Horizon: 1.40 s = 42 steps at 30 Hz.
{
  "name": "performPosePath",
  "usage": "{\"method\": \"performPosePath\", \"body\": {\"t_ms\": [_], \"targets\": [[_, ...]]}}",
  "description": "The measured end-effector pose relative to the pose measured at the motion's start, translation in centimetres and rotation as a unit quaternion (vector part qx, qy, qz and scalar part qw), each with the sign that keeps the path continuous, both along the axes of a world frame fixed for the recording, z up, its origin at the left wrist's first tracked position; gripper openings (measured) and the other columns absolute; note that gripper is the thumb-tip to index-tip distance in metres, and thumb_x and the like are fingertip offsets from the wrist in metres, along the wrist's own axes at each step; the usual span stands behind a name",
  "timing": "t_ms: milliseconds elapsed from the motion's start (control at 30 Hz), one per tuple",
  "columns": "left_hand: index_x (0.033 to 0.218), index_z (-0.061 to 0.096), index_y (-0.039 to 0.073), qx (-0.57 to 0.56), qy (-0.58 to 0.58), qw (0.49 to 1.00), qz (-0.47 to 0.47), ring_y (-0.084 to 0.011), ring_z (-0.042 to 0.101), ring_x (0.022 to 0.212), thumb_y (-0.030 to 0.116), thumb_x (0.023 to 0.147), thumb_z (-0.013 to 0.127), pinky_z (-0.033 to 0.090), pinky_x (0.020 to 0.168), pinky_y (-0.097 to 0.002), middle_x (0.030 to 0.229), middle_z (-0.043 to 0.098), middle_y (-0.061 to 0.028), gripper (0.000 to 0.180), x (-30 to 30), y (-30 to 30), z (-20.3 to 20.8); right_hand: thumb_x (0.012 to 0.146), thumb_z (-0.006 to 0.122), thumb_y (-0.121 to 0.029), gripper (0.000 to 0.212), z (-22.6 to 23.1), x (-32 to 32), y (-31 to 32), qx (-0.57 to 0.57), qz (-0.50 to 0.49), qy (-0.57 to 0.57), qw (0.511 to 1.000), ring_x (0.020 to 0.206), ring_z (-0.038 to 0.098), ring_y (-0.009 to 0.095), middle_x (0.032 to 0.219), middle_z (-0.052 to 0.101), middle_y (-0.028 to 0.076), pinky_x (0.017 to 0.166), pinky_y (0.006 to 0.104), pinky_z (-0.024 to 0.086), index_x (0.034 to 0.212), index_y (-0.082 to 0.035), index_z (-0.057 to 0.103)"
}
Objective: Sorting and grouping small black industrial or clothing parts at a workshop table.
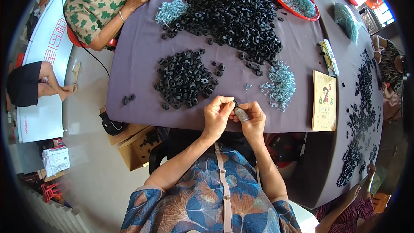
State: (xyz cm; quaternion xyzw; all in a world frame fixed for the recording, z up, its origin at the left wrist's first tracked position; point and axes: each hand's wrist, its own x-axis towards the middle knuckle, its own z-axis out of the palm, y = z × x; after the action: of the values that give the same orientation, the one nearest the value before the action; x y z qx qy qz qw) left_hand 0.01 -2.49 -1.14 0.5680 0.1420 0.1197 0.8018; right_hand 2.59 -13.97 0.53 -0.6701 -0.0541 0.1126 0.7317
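Observation:
Close to the table's front edge, my left hand (218,115) pinches a small black plastic part (235,104) between thumb and fingertips. My right hand (253,121) meets it there, its fingers curled in against the same part. A grey covering (241,114) wraps one digit of the right hand. Fingertips hide most of the part. Beyond my left hand lies a pile of black ribbed, ring-like plastic parts (183,80). Past my right hand is a heap of tiny clear bluish plastic pieces (280,85), with a small cluster (249,86) beside it.
A large black mound (241,13) spreads across the table (133,56). Clear pieces fill a red tray (317,16); another heap (171,12) sits far left. At right are a notebook (324,103), a narrow box (329,58) and a plastic bag (347,21). Co-workers sit around.

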Motion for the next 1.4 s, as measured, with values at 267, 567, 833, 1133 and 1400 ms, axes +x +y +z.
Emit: {"method": "performPosePath", "body": {"t_ms": [267,567,833,1133,1400], "targets": [[0.107,0.052,0.0,-0.125,0.026,0.99,-0.064,-0.0062,0.051,0.058,0.005,0.086,0.06,0.043,0.051,-0.0196,0.076,0.058,-0.0023,0.022,0.4,1.4,0.7,0.074,0.071,0.003,0.026,0.1,0.1,-1.1,-0.023,0.049,-0.051,0.997,0.064,0.052,0.006,0.077,0.057,0.001,0.057,0.02,0.045,0.093,-0.001,0.053],[0.114,0.048,0.003,-0.179,0.043,0.972,-0.144,-0.0045,0.054,0.068,0.001,0.085,0.06,0.042,0.056,-0.0167,0.084,0.059,-0.0018,0.031,0.1,2.4,0.9,0.066,0.078,-0.006,0.038,1.8,1.7,-1.0,-0.13,0.159,-0.178,0.962,0.061,0.046,0.01,0.096,0.055,0.004,0.056,0.0231,0.041,0.1,-0.003,0.061],[0.121,0.049,0.004,-0.32,0.073,0.923,-0.201,-0.0086,0.059,0.076,0.01,0.085,0.064,0.048,0.065,-0.0207,0.091,0.062,-0.0039,0.04,0.3,2.6,0.7,0.066,0.08,-0.008,0.04,0.2,1.0,-0.6,0.0,0.125,-0.087,0.988,0.078,0.042,0.006,0.099,0.053,-0.002,0.069,0.0196,0.038,0.101,-0.002,0.061],[0.121,0.049,0.002,-0.377,0.057,0.902,-0.202,-0.0169,0.06,0.093,0.009,0.078,0.07,0.048,0.088,-0.0302,0.097,0.062,-0.0087,0.048,0.4,2.2,0.2,0.066,0.08,-0.01,0.042,-0.9,0.7,-0.4,0.091,0.104,-0.039,0.99,0.081,0.042,0.006,0.095,0.052,-0.004,0.073,0.0191,0.036,0.102,-0.002,0.061],[0.119,0.051,0.004,-0.377,0.043,0.905,-0.19,-0.0166,0.06,0.091,0.011,0.078,0.071,0.049,0.084,-0.0291,0.097,0.061,-0.0081,0.047,0.3,1.7,0.4,0.07,0.076,-0.009,0.037,-0.9,0.7,-0.6,0.115,0.101,-0.043,0.987,0.085,0.044,0.006,0.097,0.052,-0.002,0.078,0.0198,0.037,0.103,-0.002,0.06]]}}
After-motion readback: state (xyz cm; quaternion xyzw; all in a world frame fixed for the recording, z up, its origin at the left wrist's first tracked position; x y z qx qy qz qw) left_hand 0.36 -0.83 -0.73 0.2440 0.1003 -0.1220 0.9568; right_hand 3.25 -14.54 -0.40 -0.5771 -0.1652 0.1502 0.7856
